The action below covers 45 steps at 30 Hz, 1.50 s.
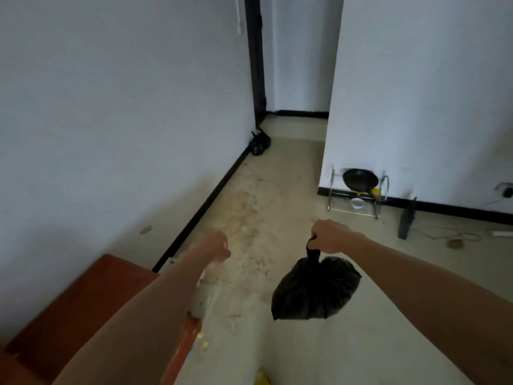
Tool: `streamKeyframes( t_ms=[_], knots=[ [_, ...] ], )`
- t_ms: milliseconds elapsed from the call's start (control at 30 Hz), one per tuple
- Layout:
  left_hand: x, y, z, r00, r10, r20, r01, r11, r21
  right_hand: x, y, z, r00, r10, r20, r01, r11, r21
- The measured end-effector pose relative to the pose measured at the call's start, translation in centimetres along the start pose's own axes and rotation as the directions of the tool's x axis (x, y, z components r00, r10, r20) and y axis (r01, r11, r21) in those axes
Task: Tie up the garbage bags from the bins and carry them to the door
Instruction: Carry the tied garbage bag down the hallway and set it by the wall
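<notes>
A tied black garbage bag (315, 290) hangs above the floor from my right hand (331, 236), which grips its knotted top. My left hand (219, 245) is held out in front at the same height, fingers curled, holding nothing. Farther down the corridor another tied black garbage bag (260, 143) sits on the floor against the left wall, just before a dark door frame (256, 59).
A reddish-brown wooden surface (83, 307) lies at the lower left under my left forearm. A metal dish rack (358, 195) with a black pan stands by the right wall corner. Cables and a dark tool (406, 220) lie on the floor at right. The floor ahead is stained.
</notes>
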<state>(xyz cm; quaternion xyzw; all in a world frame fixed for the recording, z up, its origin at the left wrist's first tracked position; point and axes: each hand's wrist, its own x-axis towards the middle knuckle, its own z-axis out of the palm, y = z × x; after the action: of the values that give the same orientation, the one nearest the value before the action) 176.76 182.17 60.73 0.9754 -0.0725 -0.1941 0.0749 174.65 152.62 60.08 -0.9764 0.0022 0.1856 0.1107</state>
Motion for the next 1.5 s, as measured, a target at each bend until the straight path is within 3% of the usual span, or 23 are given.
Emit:
streamKeyframes(
  t_ms=[433,767,1067,1300,1500],
  knots=[
    [38.5,4.5,-14.6,0.998,0.062,0.025,-0.064,0.993,0.096,34.7,7.5,-15.1,0.997,0.079,-0.022,-0.077,0.995,0.065],
    [64.0,9.4,-22.5,0.998,0.016,0.054,-0.016,1.000,0.014,60.3,12.7,-24.4,1.000,0.005,0.009,-0.006,0.989,0.144],
    [85.9,14.1,-30.5,0.999,-0.025,0.036,0.030,0.989,-0.144,83.7,19.3,-34.6,0.997,-0.074,0.022,0.072,0.995,0.069],
    [101.3,12.0,-35.1,0.991,-0.110,0.082,0.120,0.983,-0.136,100.9,20.9,-39.4,0.990,-0.117,0.076,0.111,0.990,0.086],
    [118.7,10.5,-39.5,0.989,-0.094,0.116,0.115,0.976,-0.187,117.7,23.5,-43.9,0.994,-0.035,0.106,0.023,0.994,0.106]
  ],
)
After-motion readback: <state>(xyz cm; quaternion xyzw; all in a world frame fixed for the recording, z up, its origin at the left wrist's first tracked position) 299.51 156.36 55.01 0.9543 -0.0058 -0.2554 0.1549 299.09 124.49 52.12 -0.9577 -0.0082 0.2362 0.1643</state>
